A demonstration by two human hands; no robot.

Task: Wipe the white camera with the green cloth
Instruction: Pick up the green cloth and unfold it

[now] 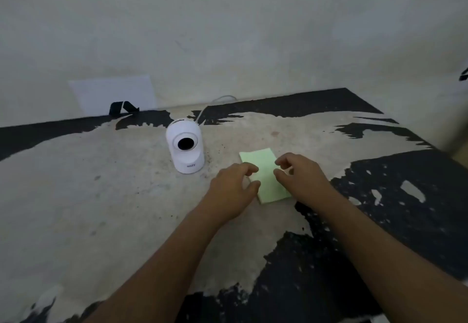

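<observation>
A white camera (185, 145) with a round black lens stands upright on the worn table (101, 196), its white cable running back to the wall. To its right a folded pale green cloth (263, 168) lies flat on the table. My left hand (231, 191) hovers at the cloth's left edge, fingers curled and apart, covering part of that edge. My right hand (298, 178) is at the cloth's right edge, fingers bent over it, hiding that side. Neither hand clearly grips the cloth.
A small black stand (123, 108) and a white sheet (114, 94) lean at the wall behind the table's far left. The tabletop is peeling, black patches on beige. The table's right edge (415, 130) runs diagonally.
</observation>
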